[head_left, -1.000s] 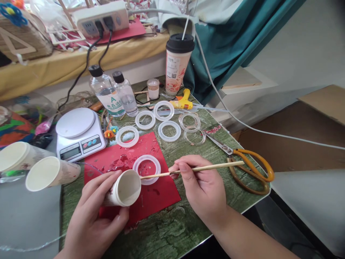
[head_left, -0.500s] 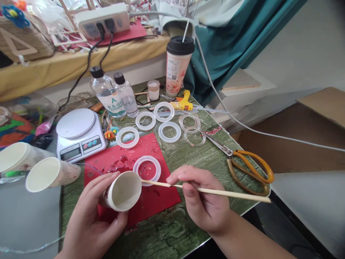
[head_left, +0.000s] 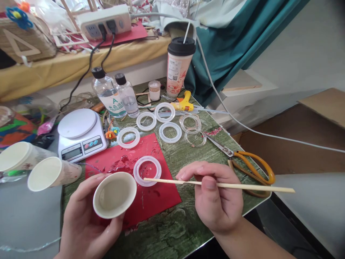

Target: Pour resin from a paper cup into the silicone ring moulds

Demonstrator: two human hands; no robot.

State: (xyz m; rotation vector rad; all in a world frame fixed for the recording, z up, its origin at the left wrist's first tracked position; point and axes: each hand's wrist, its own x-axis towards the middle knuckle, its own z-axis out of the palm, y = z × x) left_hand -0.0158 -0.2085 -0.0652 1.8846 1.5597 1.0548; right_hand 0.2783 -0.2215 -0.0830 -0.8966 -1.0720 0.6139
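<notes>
Wrapped round a paper cup (head_left: 115, 196), my left hand (head_left: 86, 212) holds it over the red sheet (head_left: 164, 198), with the mouth tipped toward me. A little clear-looking liquid seems to lie inside. My right hand (head_left: 215, 194) pinches a thin wooden chopstick (head_left: 250, 186), held nearly level. Its left tip is apart from the cup and overlaps, in view, a translucent ring mold (head_left: 138, 172) on the red sheet. Wet drops and smears mark the sheet. Beyond it lie more ring molds (head_left: 170, 132) and two thin clear rings (head_left: 190, 124).
Scissors (head_left: 252, 167) with orange handles lie at the right table edge. A kitchen scale (head_left: 78, 126) and two paper cups (head_left: 44, 174) stand left. Behind are two bottles (head_left: 111, 102), a yellow glue gun (head_left: 185, 102) and a tall lidded drink cup (head_left: 179, 68). A white cable (head_left: 212, 88) runs right.
The chopstick has come away from the cup's rim as my right hand moved right. My left hand shifted the cup slightly left and turned its mouth more upward.
</notes>
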